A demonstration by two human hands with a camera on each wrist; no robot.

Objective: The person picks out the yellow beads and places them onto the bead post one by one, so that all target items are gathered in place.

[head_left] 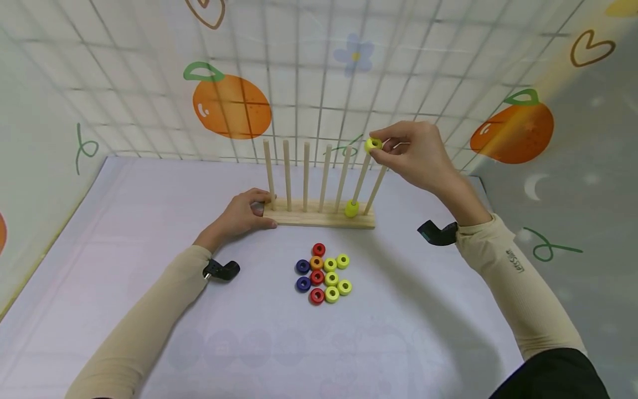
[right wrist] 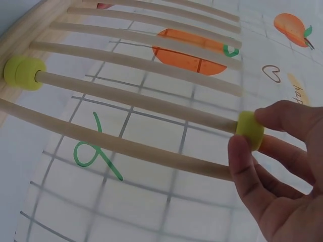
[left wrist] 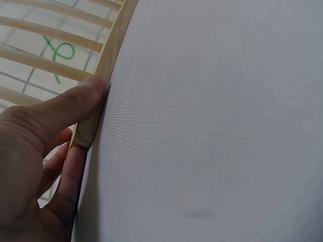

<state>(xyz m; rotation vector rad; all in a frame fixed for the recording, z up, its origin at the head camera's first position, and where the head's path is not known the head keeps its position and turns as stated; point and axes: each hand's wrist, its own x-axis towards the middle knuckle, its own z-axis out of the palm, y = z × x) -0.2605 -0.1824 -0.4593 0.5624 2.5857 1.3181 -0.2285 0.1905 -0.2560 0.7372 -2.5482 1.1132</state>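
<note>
A wooden peg stand (head_left: 319,220) with several upright pegs rests on the table. My left hand (head_left: 240,213) grips its left end; in the left wrist view the thumb (left wrist: 75,103) lies along the base and the other fingers are round the end. My right hand (head_left: 421,155) pinches a yellow ring bead (head_left: 373,145) between thumb and fingers at the top of the second peg from the right. In the right wrist view this bead (right wrist: 250,131) sits at the peg's tip. Two yellow beads (right wrist: 24,73) are stacked at the foot of the same peg.
Loose ring beads lie in a cluster in front of the stand: several yellow ones (head_left: 331,279), red ones (head_left: 317,296), an orange one (head_left: 316,263) and two dark blue ones (head_left: 303,267). A gridded, fruit-patterned curtain (head_left: 319,83) hangs behind the stand.
</note>
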